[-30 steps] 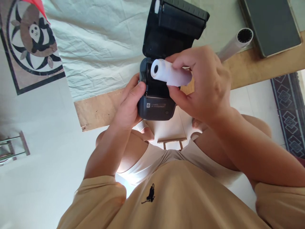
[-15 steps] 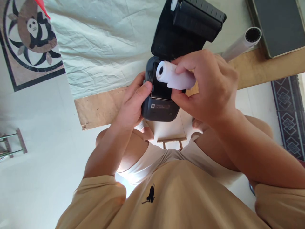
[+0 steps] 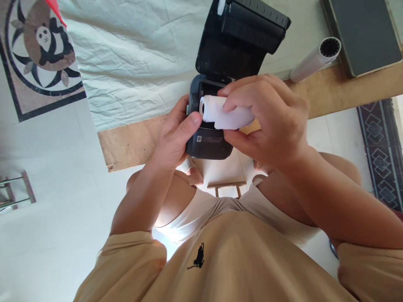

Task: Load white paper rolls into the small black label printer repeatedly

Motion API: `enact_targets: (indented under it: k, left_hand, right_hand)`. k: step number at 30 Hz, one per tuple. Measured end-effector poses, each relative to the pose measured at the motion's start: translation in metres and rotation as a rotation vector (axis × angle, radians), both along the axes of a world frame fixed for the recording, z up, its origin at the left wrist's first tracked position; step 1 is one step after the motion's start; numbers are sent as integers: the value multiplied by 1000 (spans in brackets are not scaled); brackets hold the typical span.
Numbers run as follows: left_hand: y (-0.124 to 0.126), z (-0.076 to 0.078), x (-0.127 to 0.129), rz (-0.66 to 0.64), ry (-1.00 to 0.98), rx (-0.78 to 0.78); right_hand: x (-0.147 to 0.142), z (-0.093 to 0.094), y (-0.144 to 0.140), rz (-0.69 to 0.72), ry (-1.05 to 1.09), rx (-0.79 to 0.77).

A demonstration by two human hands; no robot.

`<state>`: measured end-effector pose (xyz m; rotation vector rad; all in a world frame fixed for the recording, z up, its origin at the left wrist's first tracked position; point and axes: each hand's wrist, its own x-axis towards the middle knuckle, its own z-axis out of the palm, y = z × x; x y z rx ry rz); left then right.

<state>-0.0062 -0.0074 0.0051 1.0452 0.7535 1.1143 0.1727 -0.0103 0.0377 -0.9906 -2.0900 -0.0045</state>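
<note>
My left hand (image 3: 178,136) grips the left side of a small dark label printer (image 3: 209,144), its thumb over the edge of the paper bay. The printer's black lid (image 3: 233,50) is swung up and away from me. Between the fingers and thumb of my right hand (image 3: 270,115) is a white paper roll (image 3: 231,111) with a dark hole in its core. The roll lies across the open bay, its left end close to my left thumb and a loose paper edge hanging at its lower side. Part of its right end is hidden by my fingers.
A pale green cloth (image 3: 135,63) covers most of the wooden table (image 3: 132,144). Another white roll (image 3: 310,63) with a dark core stands at the right, beside a dark flat tray-like object (image 3: 365,37). A low wooden stool (image 3: 226,185) shows on the floor between my legs.
My right hand has brought the paper roll down and slightly left, lower over the bay. The printer and its lid have shifted a little left.
</note>
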Motion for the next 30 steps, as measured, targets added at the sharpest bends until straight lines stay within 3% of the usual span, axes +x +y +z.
enact_targets:
  k: [14,21,30]
  left_hand:
    - [1,3,1,6,5,-38]
    - [-2,3,1,4,54,-58]
    - [-1,5,1,-6,34,-62]
  right_hand:
    - [2,-5,-2,11,-12,22]
    - [-1,1,-5,-165,-74,-3]
    - [-4,2,-6,-197,-184,-118]
